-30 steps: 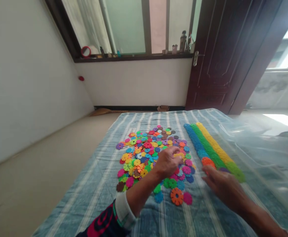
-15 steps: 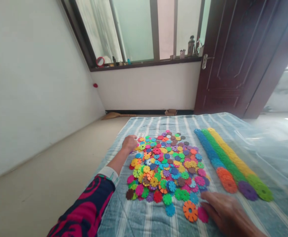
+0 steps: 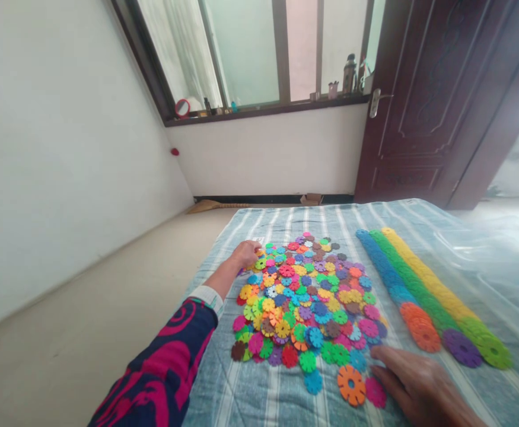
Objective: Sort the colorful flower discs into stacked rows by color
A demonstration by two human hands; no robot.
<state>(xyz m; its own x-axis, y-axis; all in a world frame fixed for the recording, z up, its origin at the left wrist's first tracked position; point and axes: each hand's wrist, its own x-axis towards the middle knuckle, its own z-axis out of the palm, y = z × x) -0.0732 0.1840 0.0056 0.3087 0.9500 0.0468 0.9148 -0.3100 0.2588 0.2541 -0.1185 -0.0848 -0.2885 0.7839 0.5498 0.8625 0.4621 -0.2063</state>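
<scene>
A wide pile of colourful notched plastic discs (image 3: 303,296) lies on a striped blue-and-white cloth (image 3: 250,403). My left hand (image 3: 245,254) is at the pile's far left edge, its fingers bent down over the discs; whether it grips one is hidden. My right hand (image 3: 419,379) rests at the near right, fingertips parted beside a pink disc (image 3: 376,392), with nothing seen between them. An orange disc (image 3: 351,385) lies left of the pink one. To the right, overlapping discs form long rows: blue (image 3: 379,264) ending in orange, green (image 3: 410,279) ending in purple, yellow (image 3: 423,276) ending in lime.
Clear plastic sheeting (image 3: 499,267) lies right of the rows. Beyond the cloth are a white wall, a windowsill (image 3: 268,111) with small items, a dark red door (image 3: 419,107), and a broom (image 3: 215,206) and cardboard box (image 3: 311,199) on the floor.
The whole view has shifted slightly, moving the discs and rows a little rightward. Both hands keep nearly the same places relative to the pile.
</scene>
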